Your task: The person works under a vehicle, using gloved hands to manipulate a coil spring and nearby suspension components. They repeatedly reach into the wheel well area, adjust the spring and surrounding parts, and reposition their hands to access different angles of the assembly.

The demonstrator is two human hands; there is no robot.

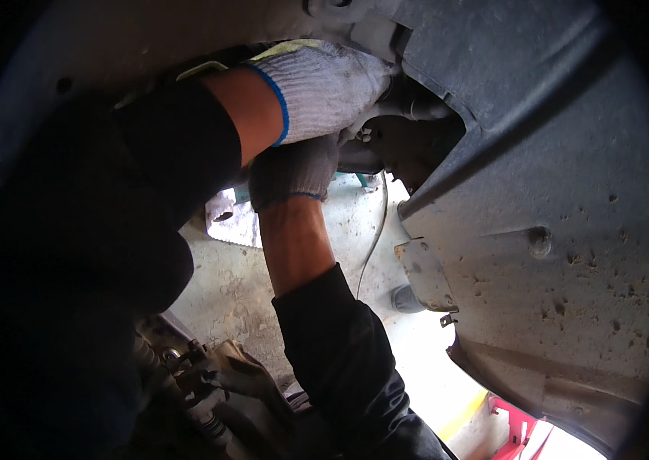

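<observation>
My left hand (332,88), in a whitish knit glove with a blue hem, reaches across from the left into an opening in the underside of a vehicle. Its fingers are turned away, close to a dark pipe (416,110). Just beneath it, my right hand (290,169), in a darker grey glove, points upward from the lower edge. The left hand and wrist partly cover it, and its fingers are hidden. What either hand touches or holds inside the opening cannot be seen.
A large dirt-spotted grey liner panel (570,222) curves along the right, with a small metal bracket (448,320) at its edge. A thin cable (374,245) hangs mid-view. Mechanical parts (209,376) lie at lower left. A red frame (514,429) stands at lower right.
</observation>
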